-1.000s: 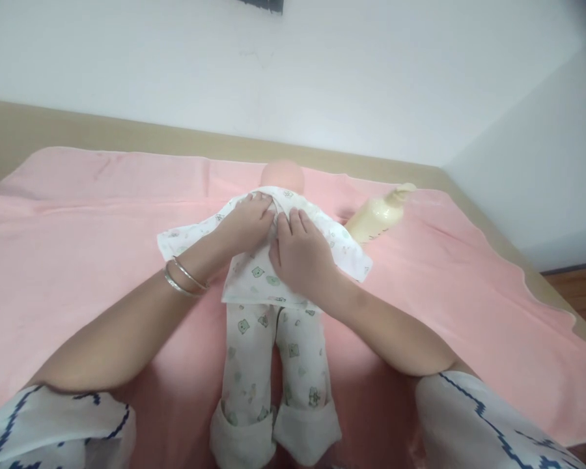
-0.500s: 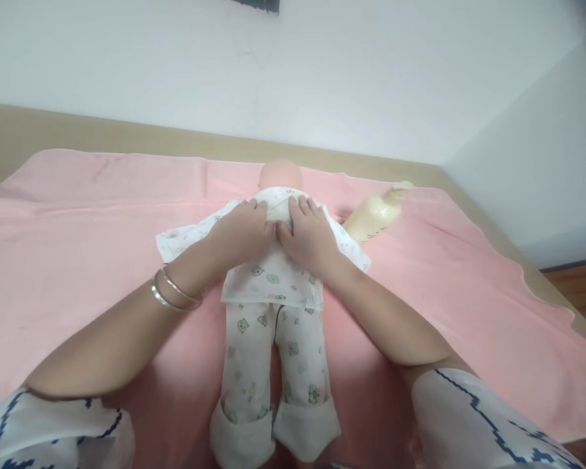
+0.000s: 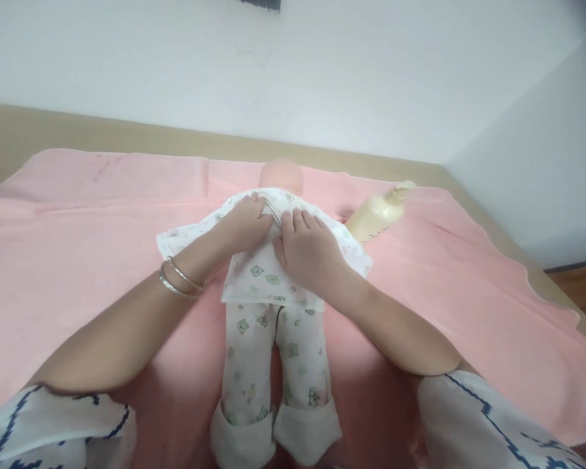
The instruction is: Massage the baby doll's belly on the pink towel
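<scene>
A baby doll (image 3: pixel 282 174) lies on a pink cloth, its bald head at the far end. It wears a white printed shirt (image 3: pixel 266 280) with sleeves spread to both sides, and matching pants (image 3: pixel 249 358) with turned-up cuffs. On the left part of the shirt's chest, my left hand (image 3: pixel 247 225) has its fingers closed on the fabric near the neckline. Beside it, my right hand (image 3: pixel 310 247) rests on the shirt with fingers stretched out flat. Creases run through the cloth between both hands.
Right of the doll, a cream pump bottle (image 3: pixel 378 212) lies on its side. The pink cloth (image 3: pixel 102 260) covers a tan surface (image 3: pixel 127 130), which meets a white wall (image 3: pixel 176 65) at the back. Wooden floor (image 3: pixel 581 293) shows at the right edge.
My right hand has slid slightly toward me and to the right across the shirt. My left hand has shifted slightly left, and folds have formed in the fabric between them.
</scene>
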Demonstrator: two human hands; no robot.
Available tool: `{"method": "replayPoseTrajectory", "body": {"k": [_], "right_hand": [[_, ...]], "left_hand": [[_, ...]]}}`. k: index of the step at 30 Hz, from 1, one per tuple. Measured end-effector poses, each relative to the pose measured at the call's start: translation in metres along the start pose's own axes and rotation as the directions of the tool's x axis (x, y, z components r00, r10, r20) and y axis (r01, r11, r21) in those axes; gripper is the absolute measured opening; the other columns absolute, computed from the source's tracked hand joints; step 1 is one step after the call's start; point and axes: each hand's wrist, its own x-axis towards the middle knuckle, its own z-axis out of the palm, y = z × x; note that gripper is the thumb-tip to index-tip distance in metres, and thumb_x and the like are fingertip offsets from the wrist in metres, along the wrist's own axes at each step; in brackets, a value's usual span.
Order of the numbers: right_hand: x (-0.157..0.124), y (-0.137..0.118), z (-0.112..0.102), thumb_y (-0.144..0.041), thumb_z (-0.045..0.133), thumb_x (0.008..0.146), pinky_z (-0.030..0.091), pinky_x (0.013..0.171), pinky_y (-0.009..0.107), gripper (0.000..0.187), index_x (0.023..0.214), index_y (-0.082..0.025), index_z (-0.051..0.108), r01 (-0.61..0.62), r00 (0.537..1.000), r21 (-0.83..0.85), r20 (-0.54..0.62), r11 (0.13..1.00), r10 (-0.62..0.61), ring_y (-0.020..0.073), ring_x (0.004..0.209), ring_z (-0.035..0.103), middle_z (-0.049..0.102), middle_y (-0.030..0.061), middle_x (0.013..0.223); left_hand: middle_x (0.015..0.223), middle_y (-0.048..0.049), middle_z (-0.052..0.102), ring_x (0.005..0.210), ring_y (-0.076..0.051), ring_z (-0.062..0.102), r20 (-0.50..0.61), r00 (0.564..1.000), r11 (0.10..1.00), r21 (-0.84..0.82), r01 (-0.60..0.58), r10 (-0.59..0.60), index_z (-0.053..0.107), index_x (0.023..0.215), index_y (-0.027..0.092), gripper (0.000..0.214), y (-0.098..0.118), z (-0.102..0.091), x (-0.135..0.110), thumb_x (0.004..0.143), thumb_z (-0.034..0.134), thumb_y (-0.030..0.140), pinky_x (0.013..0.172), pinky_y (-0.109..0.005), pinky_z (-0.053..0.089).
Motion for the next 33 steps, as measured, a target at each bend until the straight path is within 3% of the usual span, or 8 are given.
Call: {"method": "replayPoseTrajectory", "body": {"k": [7,11,14,19,23,26,30,33], "right_hand": [[-0.001,-0.007,0.003,-0.029,0.033,0.106,0.038,0.122,0.052,0.059,0.152,0.008,0.041,-0.054,0.999,0.085,0.007,0.995,0.054,0.0401,0.15,0.042,0.046,0.0342,0.154],[0.013,0.005,0.008,-0.03,0.035,0.105,0.032,0.126,0.054,0.061,0.157,0.002,0.035,-0.107,0.994,0.181,0.038,0.978,0.101,0.0397,0.155,0.034,0.037,0.029,0.162],[0.029,0.02,0.014,-0.031,0.033,0.106,0.026,0.128,0.057,0.061,0.16,-0.003,0.031,-0.123,0.991,0.239,0.087,0.963,0.106,0.038,0.157,0.028,0.032,0.0236,0.167],[0.037,0.033,0.014,-0.034,0.034,0.105,0.024,0.128,0.059,0.062,0.159,-0.004,0.034,-0.139,0.989,0.33,0.091,0.934,0.115,0.0368,0.157,0.028,0.033,0.0209,0.167],[0.026,0.027,0.008,-0.032,0.041,0.101,0.03,0.126,0.058,0.056,0.153,-0.01,0.046,-0.034,0.998,0.42,-0.034,0.907,0.053,0.0332,0.155,0.033,0.038,0.0172,0.165],[0.019,0.016,0.016,-0.022,0.042,0.098,0.026,0.13,0.054,0.056,0.151,-0.008,0.048,0.055,0.984,0.431,-0.175,0.901,0.024,0.0303,0.157,0.031,0.038,0.0161,0.166],[0.016,0.007,0.03,-0.017,0.037,0.096,0.026,0.13,0.055,0.052,0.142,-0.007,0.058,0.086,0.967,0.43,-0.255,0.899,0.03,0.0298,0.153,0.039,0.05,0.0159,0.158],[0.015,0.013,0.024,-0.017,0.04,0.093,0.031,0.127,0.057,0.048,0.136,-0.012,0.062,0.126,0.944,0.423,-0.328,0.897,0.022,0.0293,0.149,0.045,0.052,0.0159,0.156]], "left_hand": [[0.103,-0.0209,0.067,0.114,-0.038,0.059,-0.149,0.989,1.0,0.02,0.007,-0.004,0.067,0.086,0.012,0.033,0.002,0.033,-0.001,0.089,0.033,0.013,0.102,-0.058,0.049],[0.126,-0.0209,0.066,0.127,-0.035,0.055,-0.279,0.95,0.984,-0.14,0.107,-0.142,0.066,0.115,0.008,0.043,0.003,0.044,-0.001,0.091,0.031,0.019,0.115,-0.056,0.043],[0.14,-0.0201,0.061,0.134,-0.034,0.053,-0.266,0.929,0.944,-0.273,0.185,-0.259,0.059,0.132,0.005,0.052,0.005,0.044,0.001,0.092,0.034,0.027,0.121,-0.053,0.039],[0.137,-0.0168,0.064,0.132,-0.033,0.054,-0.256,0.919,0.911,-0.362,0.198,-0.301,0.061,0.13,0.01,0.049,0.007,0.04,0.002,0.091,0.038,0.029,0.121,-0.053,0.039],[0.131,-0.0177,0.066,0.128,-0.034,0.057,-0.259,0.916,0.904,-0.382,0.193,-0.305,0.063,0.123,0.011,0.043,0.007,0.038,0.001,0.09,0.04,0.028,0.118,-0.053,0.042],[0.121,-0.0166,0.069,0.119,-0.033,0.061,-0.278,0.919,0.907,-0.391,0.157,-0.278,0.065,0.112,0.014,0.036,0.007,0.038,0.001,0.091,0.039,0.027,0.113,-0.053,0.045],[0.115,-0.0155,0.07,0.112,-0.032,0.061,-0.31,0.912,0.91,-0.393,0.134,-0.269,0.064,0.108,0.016,0.033,0.007,0.038,0.001,0.092,0.037,0.027,0.108,-0.052,0.047],[0.113,-0.0144,0.07,0.11,-0.031,0.062,-0.316,0.912,0.907,-0.402,0.122,-0.263,0.063,0.108,0.016,0.031,0.006,0.04,0.001,0.092,0.039,0.027,0.106,-0.051,0.047]]}}
